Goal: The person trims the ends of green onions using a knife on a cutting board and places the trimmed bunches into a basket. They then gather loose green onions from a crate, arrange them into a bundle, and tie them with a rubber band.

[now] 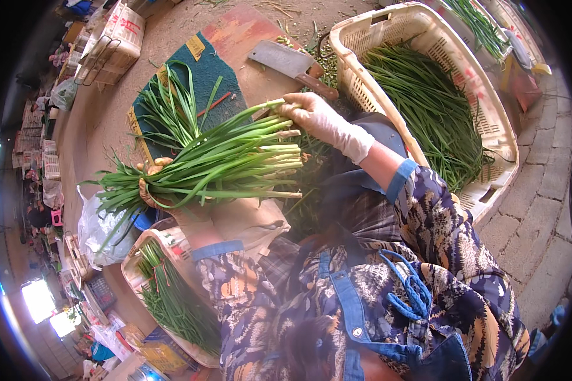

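Note:
My left hand (155, 183), in a pale glove with the fingertips showing, is wrapped around a thick bunch of long green leafy stalks (219, 164) that look like garlic chives or leeks. The bunch lies sideways, its pale cut ends to the right. At those ends my gloved right hand (301, 114) pinches a stalk between thumb and fingers. Behind the bunch a smaller pile of the greens (169, 112) rests on a teal mat (226, 76), beside a thin red strip (214, 105). A cleaver with a wooden handle (286, 59) lies on the board beyond.
A large white plastic crate (362, 81) of loose greens (424, 105) stands at my right. Another crate (133, 271) at lower left holds tied greens (171, 290). A white plastic bag (100, 233) sits left of my left hand. Stacked crates (117, 43) stand at upper left.

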Demonstrator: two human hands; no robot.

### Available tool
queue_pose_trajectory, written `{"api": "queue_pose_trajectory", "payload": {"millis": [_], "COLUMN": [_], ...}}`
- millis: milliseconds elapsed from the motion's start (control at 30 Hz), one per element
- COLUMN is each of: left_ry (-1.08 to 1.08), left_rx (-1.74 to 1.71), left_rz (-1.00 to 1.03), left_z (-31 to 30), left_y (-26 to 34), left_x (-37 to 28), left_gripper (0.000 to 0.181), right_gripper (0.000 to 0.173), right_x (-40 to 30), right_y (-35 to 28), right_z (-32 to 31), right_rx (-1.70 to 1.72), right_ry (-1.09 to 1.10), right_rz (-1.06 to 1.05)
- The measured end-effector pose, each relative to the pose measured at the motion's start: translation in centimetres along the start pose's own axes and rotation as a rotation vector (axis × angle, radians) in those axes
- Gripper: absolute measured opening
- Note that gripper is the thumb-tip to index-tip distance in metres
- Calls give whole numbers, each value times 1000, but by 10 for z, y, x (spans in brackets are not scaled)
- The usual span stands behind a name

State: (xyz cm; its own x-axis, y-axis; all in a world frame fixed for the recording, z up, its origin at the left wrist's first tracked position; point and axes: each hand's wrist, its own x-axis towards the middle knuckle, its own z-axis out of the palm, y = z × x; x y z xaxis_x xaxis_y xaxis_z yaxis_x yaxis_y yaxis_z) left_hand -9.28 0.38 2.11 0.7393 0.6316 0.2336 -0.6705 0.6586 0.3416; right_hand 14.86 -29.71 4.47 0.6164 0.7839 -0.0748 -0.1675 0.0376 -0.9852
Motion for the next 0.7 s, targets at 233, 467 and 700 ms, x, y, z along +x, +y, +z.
{"api": "queue_pose_trajectory", "payload": {"millis": [233,467,700], "left_ry": [16,88,72], "left_rx": [36,88,-243], "left_rz": [24,42,10], "left_z": [-19,14,-1], "left_y": [14,-3,8], "left_x": [4,-2,-1], "left_gripper": [35,46,40], "right_gripper": [26,31,41], "right_x": [-22,-20,-13], "right_y": [32,2,23], "right_z": [-63,2,-47], "right_rx": [-79,126,72], "right_ry": [80,-177,31], "right_rz": [215,158,65]}}
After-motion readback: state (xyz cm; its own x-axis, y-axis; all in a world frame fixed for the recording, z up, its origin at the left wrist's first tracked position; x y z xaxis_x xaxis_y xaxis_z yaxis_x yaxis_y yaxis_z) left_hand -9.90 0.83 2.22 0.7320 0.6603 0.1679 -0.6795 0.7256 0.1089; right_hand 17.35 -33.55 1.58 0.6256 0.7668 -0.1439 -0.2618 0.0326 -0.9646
